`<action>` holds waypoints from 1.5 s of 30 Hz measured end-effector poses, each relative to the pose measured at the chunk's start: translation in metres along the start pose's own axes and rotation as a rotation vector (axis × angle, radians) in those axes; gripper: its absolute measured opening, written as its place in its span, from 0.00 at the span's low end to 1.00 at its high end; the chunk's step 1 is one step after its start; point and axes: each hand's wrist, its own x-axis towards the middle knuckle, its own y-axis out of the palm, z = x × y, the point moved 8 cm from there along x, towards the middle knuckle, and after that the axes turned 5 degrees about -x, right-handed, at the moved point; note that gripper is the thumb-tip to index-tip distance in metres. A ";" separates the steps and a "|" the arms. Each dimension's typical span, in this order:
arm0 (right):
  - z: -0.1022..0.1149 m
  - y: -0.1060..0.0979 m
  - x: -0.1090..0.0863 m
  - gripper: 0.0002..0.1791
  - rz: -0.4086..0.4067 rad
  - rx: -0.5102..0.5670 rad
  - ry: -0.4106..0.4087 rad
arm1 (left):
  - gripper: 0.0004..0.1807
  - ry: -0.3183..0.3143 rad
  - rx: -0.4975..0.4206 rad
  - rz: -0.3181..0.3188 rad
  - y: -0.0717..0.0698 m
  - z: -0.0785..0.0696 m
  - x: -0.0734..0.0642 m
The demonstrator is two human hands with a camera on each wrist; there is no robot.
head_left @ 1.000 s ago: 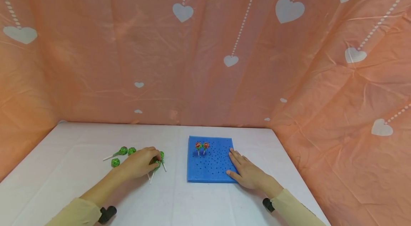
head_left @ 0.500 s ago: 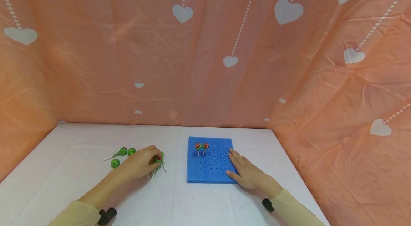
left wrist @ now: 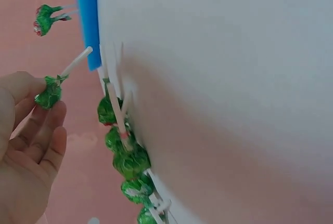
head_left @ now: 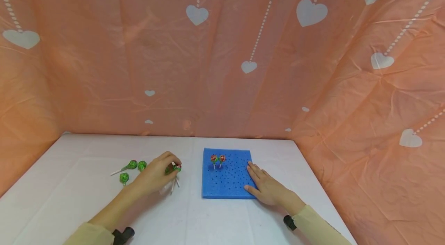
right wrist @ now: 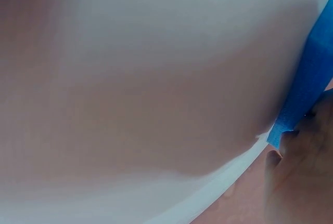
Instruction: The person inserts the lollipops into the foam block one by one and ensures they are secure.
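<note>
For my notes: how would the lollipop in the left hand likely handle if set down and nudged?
The lollipop in the left hand would probably stay stiff, as its white stick juts out straight. Its shiny, crinkled green wrapper could make it a bit slippery. Once nudged, the round head might roll, probably in an arc because of the stick.

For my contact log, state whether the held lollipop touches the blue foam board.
Apart: the head view shows white tablecloth between the held lollipop and blue foam board.
</note>
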 end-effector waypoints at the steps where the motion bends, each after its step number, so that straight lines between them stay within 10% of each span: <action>1: 0.000 0.000 0.000 0.44 0.000 0.002 0.001 | 0.11 0.006 -0.014 -0.016 0.000 -0.001 0.001; 24: 0.001 -0.002 0.000 0.44 -0.009 0.006 0.008 | 0.13 0.154 -0.195 -0.225 0.006 -0.038 0.027; 45: 0.001 -0.001 -0.001 0.44 0.004 0.006 0.021 | 0.15 0.182 -0.277 -0.200 0.034 -0.072 0.058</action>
